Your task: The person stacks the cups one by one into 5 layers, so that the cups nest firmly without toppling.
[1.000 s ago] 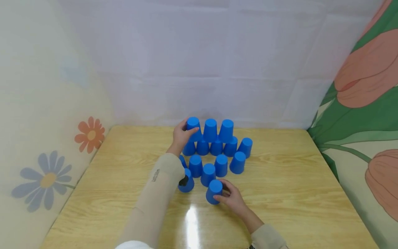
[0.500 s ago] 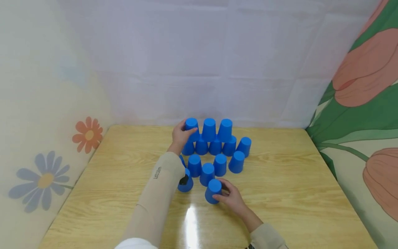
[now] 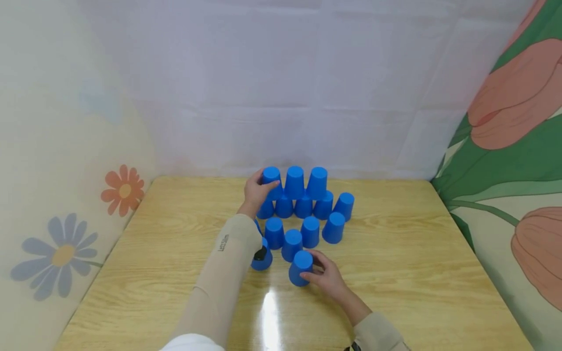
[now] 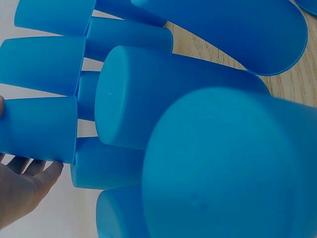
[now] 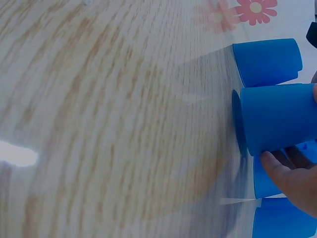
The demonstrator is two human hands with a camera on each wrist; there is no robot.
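In the head view my left hand [image 3: 254, 194] grips an upside-down blue cup [image 3: 271, 173] at the left end of an upper row. That row has two more cups beside it, all perched on a lower row of blue cups [image 3: 284, 207]. Fingers and thumb lie on opposite sides of the held cup [image 4: 37, 124] in the left wrist view. Nearer the front, my right hand [image 3: 330, 282] holds another upside-down blue cup [image 3: 301, 263] between thumb and fingers. The right wrist view has this cup [image 5: 280, 116] with its rim close to the tabletop, a dark shadow along it.
Several upside-down blue cups stand between the hands, among them a front-middle cup [image 3: 291, 245] and a right-hand cup [image 3: 333, 228]. My left forearm partly covers a cup [image 3: 262, 265]. The wooden table [image 3: 395, 263] meets a white backdrop [image 3: 281, 97] behind the stack.
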